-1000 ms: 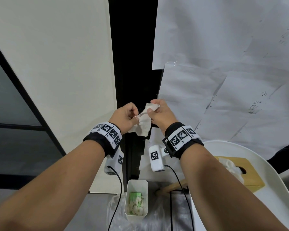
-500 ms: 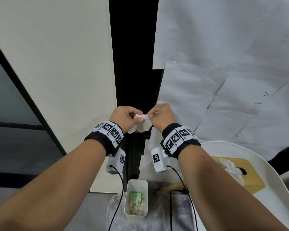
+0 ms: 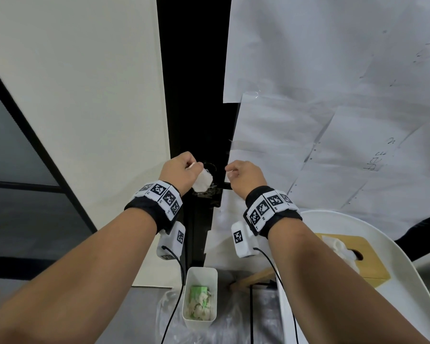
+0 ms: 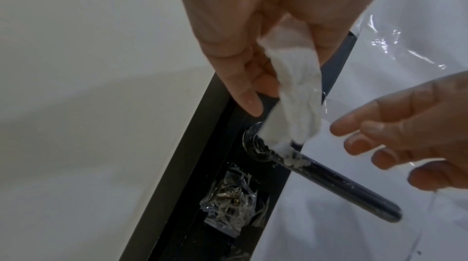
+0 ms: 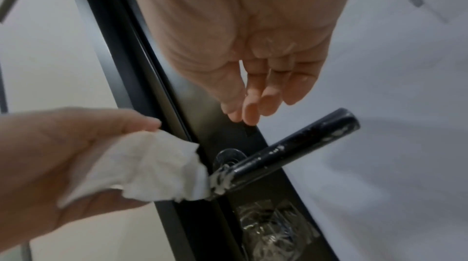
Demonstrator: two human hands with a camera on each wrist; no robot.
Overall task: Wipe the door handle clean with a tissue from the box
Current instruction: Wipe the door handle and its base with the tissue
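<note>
- Nearest to you, low in the head view, a white bin (image 3: 201,297) holds crumpled tissues and something green, with clear plastic sheeting (image 3: 224,326) spread under it.
- To your right the tan tissue box (image 3: 358,259) sits on a white curved surface (image 3: 407,281), a tissue sticking up from its slot.
- Both your wrists wear black bands with square black-and-white marker tiles; these show no readable words.
- Your left hand (image 3: 180,173) pinches a crumpled white tissue (image 4: 291,109) between thumb and fingers, and the tissue's lower edge touches the door handle (image 4: 339,183) at its base end, next to the round rosette.
- That handle is a dark bar standing out from the black door strip (image 5: 162,125); white smears cling to it near the base, with smaller specks along the bar toward its tip.
- Your right hand (image 3: 243,178) holds nothing, its fingers loosely bent, just beside the handle and apart from the left.
- Below the handle, crinkled clear plastic (image 4: 233,203) covers the lock area.
- Farther off, white paper sheets (image 3: 333,120) hang over the door; the faint handwriting on them is too blurred to read.
</note>
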